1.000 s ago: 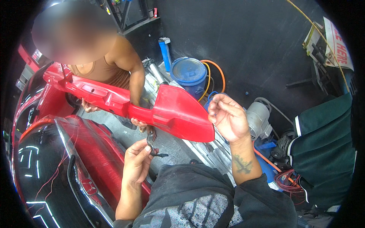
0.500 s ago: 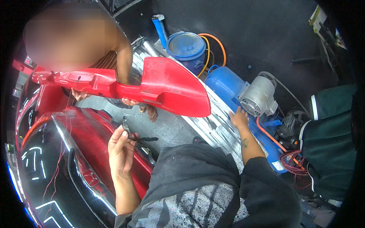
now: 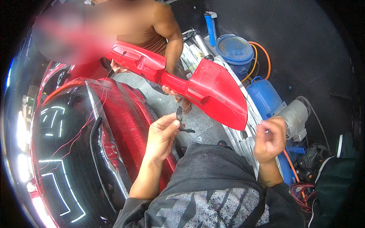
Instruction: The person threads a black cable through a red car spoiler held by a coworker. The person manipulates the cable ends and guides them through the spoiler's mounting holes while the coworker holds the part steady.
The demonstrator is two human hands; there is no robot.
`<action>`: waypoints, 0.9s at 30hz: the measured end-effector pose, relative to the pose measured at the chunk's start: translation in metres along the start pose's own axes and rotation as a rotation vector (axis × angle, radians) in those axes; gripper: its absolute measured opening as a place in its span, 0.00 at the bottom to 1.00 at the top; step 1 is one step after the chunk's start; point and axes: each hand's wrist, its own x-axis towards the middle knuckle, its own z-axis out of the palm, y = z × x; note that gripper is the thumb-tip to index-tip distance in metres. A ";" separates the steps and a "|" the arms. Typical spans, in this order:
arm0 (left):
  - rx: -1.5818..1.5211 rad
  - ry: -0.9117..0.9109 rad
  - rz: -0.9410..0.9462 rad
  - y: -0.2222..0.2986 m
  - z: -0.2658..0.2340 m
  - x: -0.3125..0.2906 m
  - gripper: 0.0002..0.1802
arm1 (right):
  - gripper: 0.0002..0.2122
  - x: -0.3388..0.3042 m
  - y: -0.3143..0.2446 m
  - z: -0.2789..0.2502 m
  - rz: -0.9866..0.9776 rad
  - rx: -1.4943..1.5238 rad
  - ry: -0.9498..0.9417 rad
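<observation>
- Red car with dark rear window (image 3: 62,140): far left, left of the left hand; red tailgate (image 3: 125,133) just beside that wrist.
- Thin red wires (image 3: 80,131): hang over the window, left of the left hand.
- Co-worker (image 3: 169,49): above the left hand, brown top; co-worker's hands (image 3: 170,91) hold up the red panel.
- Left hand (image 3: 164,135): thumb and fingers pinching the small dark part.
- Small dark part (image 3: 178,114): at left fingertips, sticking up; black strip (image 3: 187,130) by the same fingers, pointing right.
- Red panel (image 3: 213,91): long, tilted, above and between both hands; broad end's tip near right hand, apart from it.
- Dark shirt (image 3: 218,163): between the forearms, glittery patch in front.
- Blue drum (image 3: 234,47): well above right hand, lid on, orange hose (image 3: 268,62) beside it.
- Blue tank (image 3: 262,97): just above right hand in view.
- Right hand (image 3: 270,138): raised, fingers curled, blurred; can't tell if anything's in it.
- Grey motor (image 3: 295,116): just right of right hand.
- Red cable coil (image 3: 302,190): below right of right hand.
- Dark green cloth (image 3: 336,186): far right, beyond right hand.
</observation>
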 end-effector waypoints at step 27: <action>0.017 -0.004 0.001 0.009 -0.005 -0.029 0.11 | 0.06 0.061 -0.031 0.087 0.003 0.134 -0.188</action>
